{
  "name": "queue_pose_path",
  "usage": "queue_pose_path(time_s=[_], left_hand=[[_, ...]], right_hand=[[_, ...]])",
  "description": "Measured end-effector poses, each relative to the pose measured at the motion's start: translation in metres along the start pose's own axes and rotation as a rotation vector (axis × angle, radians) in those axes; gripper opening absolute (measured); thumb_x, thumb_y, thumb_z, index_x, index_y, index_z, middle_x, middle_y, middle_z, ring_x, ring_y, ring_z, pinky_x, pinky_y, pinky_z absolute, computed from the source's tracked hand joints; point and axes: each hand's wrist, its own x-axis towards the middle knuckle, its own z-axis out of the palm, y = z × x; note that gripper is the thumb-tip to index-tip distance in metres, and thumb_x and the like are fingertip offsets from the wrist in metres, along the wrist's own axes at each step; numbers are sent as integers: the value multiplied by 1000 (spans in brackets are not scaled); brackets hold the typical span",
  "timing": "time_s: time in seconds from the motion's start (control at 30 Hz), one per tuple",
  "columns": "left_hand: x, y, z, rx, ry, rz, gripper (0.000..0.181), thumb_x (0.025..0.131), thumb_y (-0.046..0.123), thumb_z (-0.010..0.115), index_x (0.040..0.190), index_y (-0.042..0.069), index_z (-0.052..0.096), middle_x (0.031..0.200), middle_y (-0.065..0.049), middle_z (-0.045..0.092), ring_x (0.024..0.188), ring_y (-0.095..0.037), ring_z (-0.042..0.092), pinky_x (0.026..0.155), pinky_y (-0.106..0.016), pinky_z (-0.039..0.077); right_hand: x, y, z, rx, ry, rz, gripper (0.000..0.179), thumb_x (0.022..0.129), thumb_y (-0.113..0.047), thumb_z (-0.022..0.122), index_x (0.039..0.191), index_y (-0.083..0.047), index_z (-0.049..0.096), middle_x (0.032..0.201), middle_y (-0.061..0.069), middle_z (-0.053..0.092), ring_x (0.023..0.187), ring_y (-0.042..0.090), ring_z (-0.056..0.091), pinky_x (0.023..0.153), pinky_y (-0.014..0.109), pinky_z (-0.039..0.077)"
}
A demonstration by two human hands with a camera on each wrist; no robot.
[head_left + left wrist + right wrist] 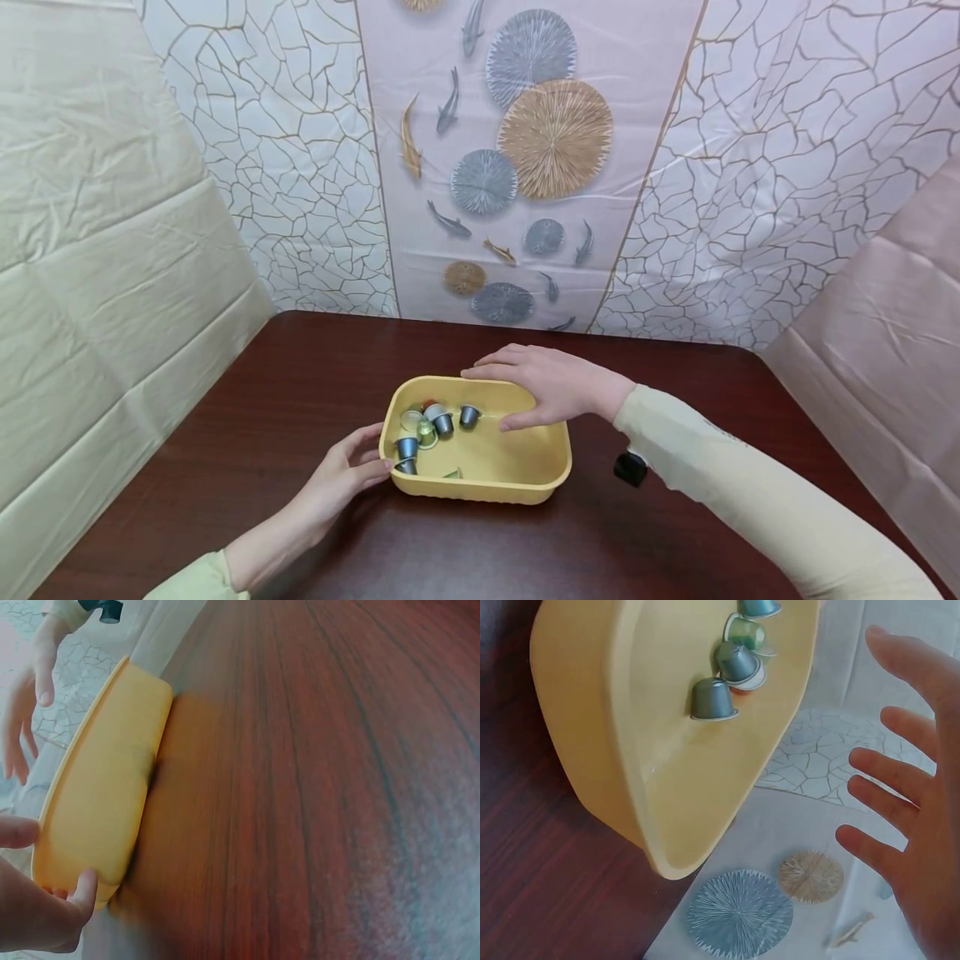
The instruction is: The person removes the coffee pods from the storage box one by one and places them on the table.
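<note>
A yellow plastic bin (495, 492) stands on the table, holding several small coffee capsules. Most lie toward its left end: blue ones (407, 447), a green one (426, 432), and a dark grey one (469, 416) a little apart. My left hand (337, 483) holds the bin's left end, thumb at the rim and fingers along the outer wall. Over the right part of the bin hovers my right hand (551, 385), fingers spread and nothing held. The right wrist view shows this hand (922, 780) apart from the capsules (712, 699).
A dark reddish-brown wooden table (315, 358) lies under the bin. Patterned cloth (487, 250) hangs behind it, and plain pale cloth walls (127, 250) rise at the sides. A black device (630, 468) is on the right wrist.
</note>
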Motion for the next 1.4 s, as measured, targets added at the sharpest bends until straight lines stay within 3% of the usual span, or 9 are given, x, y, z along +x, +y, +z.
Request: queue_pose_path(time_s=[0.33,0.67,0.9,1.07,1.2,1.4], left_hand=[[2,0,3,19,45,-3,60,90,2,59,146,-3,37,133,-26,56,114,-22,60,92,-32,54],[0,0,5,16,59,-16,59,90,2,59,146,-2,37,137,-25,52,116,-23,58,92,-33,53],[-3,1,4,19,54,-17,59,90,1,58,145,-2,37,139,-24,50,117,-23,57,91,-31,53],[-5,0,0,4,54,-28,59,91,1,57,146,-1,37,138,-24,50,118,-23,57,90,-28,53],[-7,-1,-3,-8,53,-37,59,92,2,57,147,0,36,140,-24,49,122,-25,55,92,-27,53],[-9,-2,-3,-14,48,-39,59,92,2,57,147,0,35,143,-24,46,126,-26,52,93,-28,52]], right_hand=[[34,11,13,34,-30,-39,70,88,-56,65,146,-23,48,146,-6,53,136,14,47,114,36,39],[67,13,22,67,-25,-13,69,85,-49,72,146,-28,48,143,-8,55,134,12,47,113,34,40],[85,9,37,103,-20,-17,62,84,-43,75,139,-25,56,140,-6,57,133,14,49,111,35,42],[94,4,53,101,-56,-24,59,84,-46,74,138,-25,58,140,-3,56,131,14,50,109,34,44],[97,0,62,107,-29,-41,58,84,-45,75,135,-24,60,137,-1,56,127,15,51,106,32,46],[99,-8,74,111,-37,-52,54,81,-43,78,130,-24,64,127,-3,57,114,10,53,94,26,50]])
